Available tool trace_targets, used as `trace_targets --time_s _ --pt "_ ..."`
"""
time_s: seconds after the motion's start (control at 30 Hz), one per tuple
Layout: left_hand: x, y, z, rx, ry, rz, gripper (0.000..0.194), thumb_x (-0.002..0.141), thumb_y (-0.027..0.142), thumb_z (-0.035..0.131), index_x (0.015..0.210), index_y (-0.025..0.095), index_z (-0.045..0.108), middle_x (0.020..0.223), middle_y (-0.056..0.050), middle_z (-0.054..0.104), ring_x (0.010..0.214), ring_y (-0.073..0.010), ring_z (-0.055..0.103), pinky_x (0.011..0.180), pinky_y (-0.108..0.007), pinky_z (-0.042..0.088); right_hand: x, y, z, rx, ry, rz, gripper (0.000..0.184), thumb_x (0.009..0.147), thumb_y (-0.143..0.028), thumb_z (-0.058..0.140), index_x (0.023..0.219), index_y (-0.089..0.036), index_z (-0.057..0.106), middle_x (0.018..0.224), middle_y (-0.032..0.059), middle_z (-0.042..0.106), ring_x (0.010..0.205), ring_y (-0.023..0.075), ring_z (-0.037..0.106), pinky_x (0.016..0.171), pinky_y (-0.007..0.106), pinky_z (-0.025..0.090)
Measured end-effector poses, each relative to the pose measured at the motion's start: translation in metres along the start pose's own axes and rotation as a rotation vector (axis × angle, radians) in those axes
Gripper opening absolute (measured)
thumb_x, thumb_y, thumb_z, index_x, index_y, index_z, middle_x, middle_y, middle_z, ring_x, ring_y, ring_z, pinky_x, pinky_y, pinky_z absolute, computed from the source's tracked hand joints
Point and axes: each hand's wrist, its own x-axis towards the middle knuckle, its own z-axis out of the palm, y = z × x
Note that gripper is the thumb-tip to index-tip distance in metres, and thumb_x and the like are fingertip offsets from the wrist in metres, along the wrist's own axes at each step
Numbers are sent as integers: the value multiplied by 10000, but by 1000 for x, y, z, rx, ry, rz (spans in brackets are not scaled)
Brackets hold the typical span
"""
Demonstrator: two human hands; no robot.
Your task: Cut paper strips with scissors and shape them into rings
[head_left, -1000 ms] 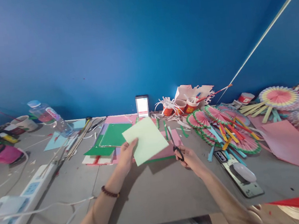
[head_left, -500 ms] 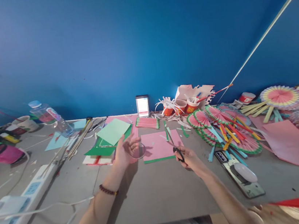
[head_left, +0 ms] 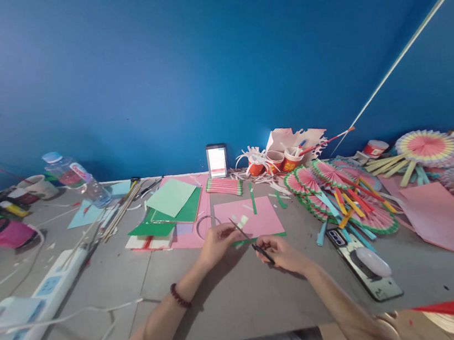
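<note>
My right hand (head_left: 278, 252) grips a pair of black-handled scissors (head_left: 249, 239), blades pointing up and left. My left hand (head_left: 217, 242) is closed at the near edge of a pink sheet (head_left: 251, 223) lying on the grey table (head_left: 235, 297), fingers pinched beside the scissor blades; a small pale scrap shows at the blade tips. A light green sheet (head_left: 171, 197) lies on a dark green sheet (head_left: 182, 212) to the left, on a stack of coloured papers.
Folded paper fans (head_left: 339, 194) and coloured strips crowd the right. A phone (head_left: 365, 266) lies near the right forearm. Red cups (head_left: 276, 162) stand by the blue wall. A power strip (head_left: 39, 300), cables and a water bottle (head_left: 75, 179) fill the left.
My left hand laid the light green sheet on the stack at left, then came back to the pink sheet's near edge. My right hand swung the scissors toward it.
</note>
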Motion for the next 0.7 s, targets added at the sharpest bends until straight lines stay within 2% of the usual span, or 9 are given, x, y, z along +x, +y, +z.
trace_targets --time_s 0.1,0.17,0.23,0.27,0.33,0.47,0.6,0.7 --pt "0 3 -2 117 15 80 231 730 394 691 709 167 728 738 -79 703 762 -231 646 721 -327 505 -1 2 -1 17 -57 -27 157 670 -316 679 709 -192 591 668 -12 597 590 100 503 490 184 326" --pt "0 6 -5 137 62 87 238 732 411 681 695 179 721 648 -46 660 609 -179 599 611 -297 483 -2 3 -3 60 -106 -32 208 662 -347 702 731 -186 590 671 -6 595 556 88 480 484 186 321" --pt "1 9 -8 124 113 92 265 719 428 691 613 185 685 535 -1 562 478 -123 495 508 -266 420 -1 3 -7 107 -97 -22 272 649 -389 721 761 -180 587 652 -8 578 501 72 427 452 185 286" --pt "1 10 -9 96 128 85 284 712 439 697 590 184 669 488 21 499 440 -104 441 473 -254 384 1 3 -10 119 -59 -25 299 643 -411 727 761 -178 582 632 -13 564 480 67 398 438 186 265" --pt "3 12 -13 -7 139 45 294 691 455 714 613 176 664 438 51 417 406 -83 375 440 -237 334 4 1 -17 96 96 -57 333 631 -452 732 699 -178 555 588 -25 525 468 67 364 433 193 241" --pt "5 11 -17 -170 145 -7 330 619 452 768 731 155 677 442 61 468 394 -70 392 431 -219 324 8 -4 -32 -190 445 -124 332 627 -461 726 604 -185 542 539 -27 490 508 104 395 475 224 272" --pt "7 9 -20 -117 197 19 361 598 448 782 766 146 677 485 48 528 398 -70 441 424 -209 347 9 -4 -45 -559 574 -211 182 673 -341 666 599 -201 576 555 -1 528 548 147 458 539 255 315" --pt "9 6 -23 -56 269 22 358 616 479 765 661 151 629 488 38 537 404 -73 468 423 -200 359 17 3 -56 -751 608 -246 140 692 -294 633 603 -208 567 643 24 571 617 167 515 574 252 333"
